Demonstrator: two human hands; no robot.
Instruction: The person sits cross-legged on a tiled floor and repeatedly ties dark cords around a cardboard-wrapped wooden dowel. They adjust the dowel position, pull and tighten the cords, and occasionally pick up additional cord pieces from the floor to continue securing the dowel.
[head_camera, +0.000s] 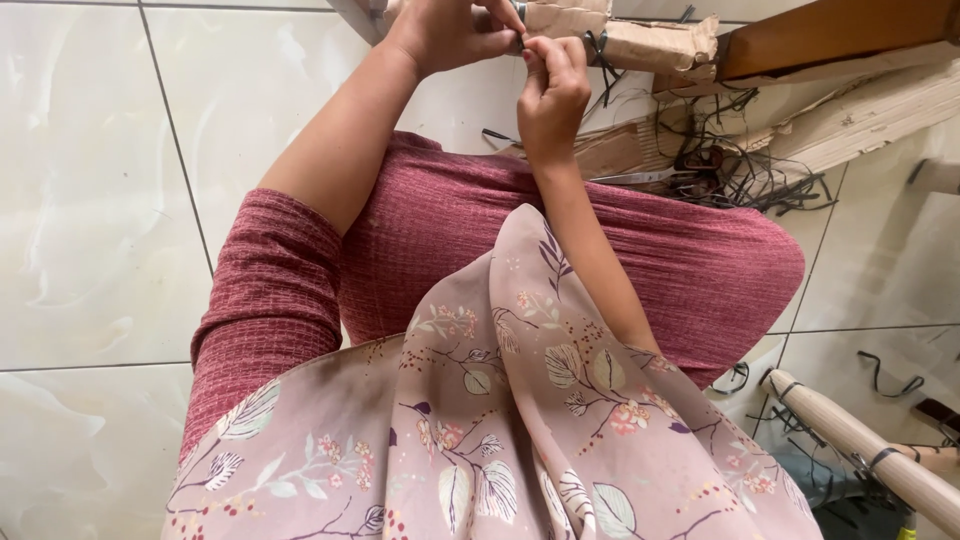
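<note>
My left hand (450, 30) and my right hand (552, 92) meet at the top of the view, fingertips pinched together on a thin black tie (520, 12). The tie sits at the end of a bundle wrapped in brown cardboard (650, 42). Another black tie (600, 55) loops around that bundle just right of my right hand. Most of the pinched tie is hidden by my fingers. My lap, in a red knit garment (450, 230), and a floral pink scarf (500, 430) fill the lower view.
A tangle of cut black ties (745, 175) and a pair of scissors (640, 178) lie on cardboard sheets (860, 120) to the right. A brown wooden board (830, 35) is at top right. A pale wrapped rod (860, 445) with black ties lies at bottom right on the white tiled floor (90, 200).
</note>
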